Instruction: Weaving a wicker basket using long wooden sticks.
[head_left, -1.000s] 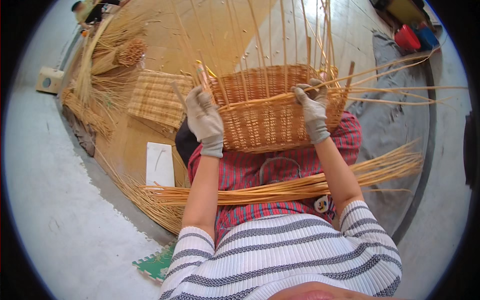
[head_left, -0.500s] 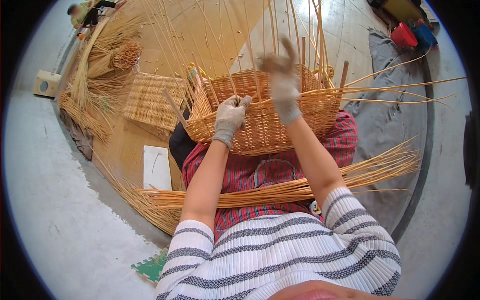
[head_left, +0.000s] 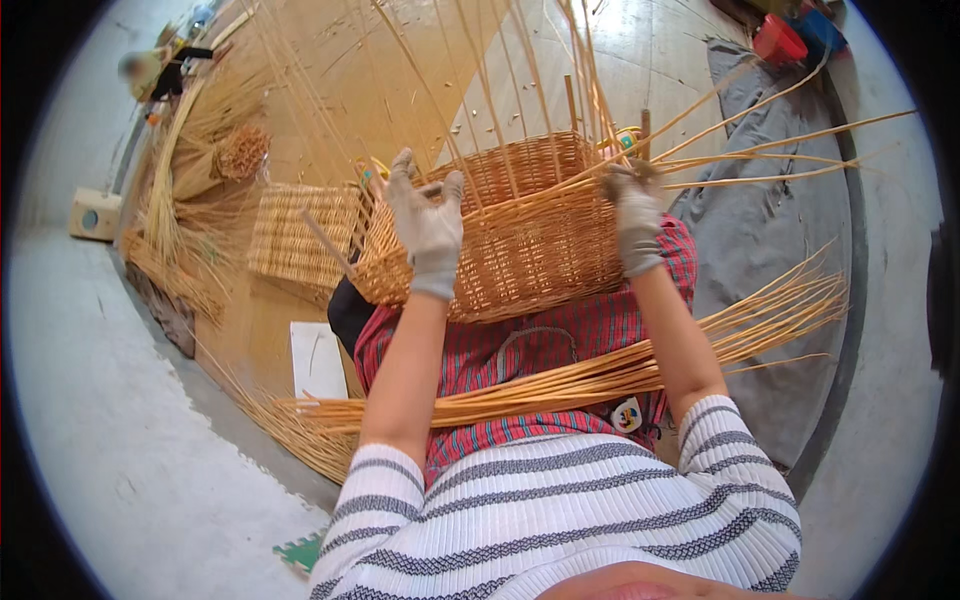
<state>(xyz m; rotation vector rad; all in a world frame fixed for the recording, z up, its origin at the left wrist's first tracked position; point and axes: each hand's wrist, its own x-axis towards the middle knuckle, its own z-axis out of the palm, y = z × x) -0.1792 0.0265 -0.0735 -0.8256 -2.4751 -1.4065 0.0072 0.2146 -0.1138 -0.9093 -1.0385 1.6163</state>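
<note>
A half-woven wicker basket [head_left: 540, 255] rests tilted across my lap, its tall upright stakes [head_left: 477, 75] rising from the walls. My left hand [head_left: 430, 230], in a pale work glove, is at the left part of the near rim with its fingers spread and nothing visible in them. At the right corner, my gloved right hand [head_left: 637, 215] has its fingers curled around the rim, where loose wicker strands [head_left: 770, 157] fan out to the right. Its fingertips are partly hidden and dark with dirt. Below the basket, a bundle of wicker rods [head_left: 540, 392] lies over the red checked cloth [head_left: 490, 345] on my lap.
To the left are a woven panel [head_left: 290, 225], bundled rods [head_left: 243, 155] and a white sheet [head_left: 318, 360]. Grey cloth [head_left: 745, 235] covers the floor at right, below a red bucket [head_left: 778, 40] and a blue one [head_left: 822, 38]. Another person [head_left: 170, 75] sits far left.
My right hand has come down from above the basket to its right corner. My left hand has let go of the near rim, moved left and spread its fingers. The basket has shifted slightly left.
</note>
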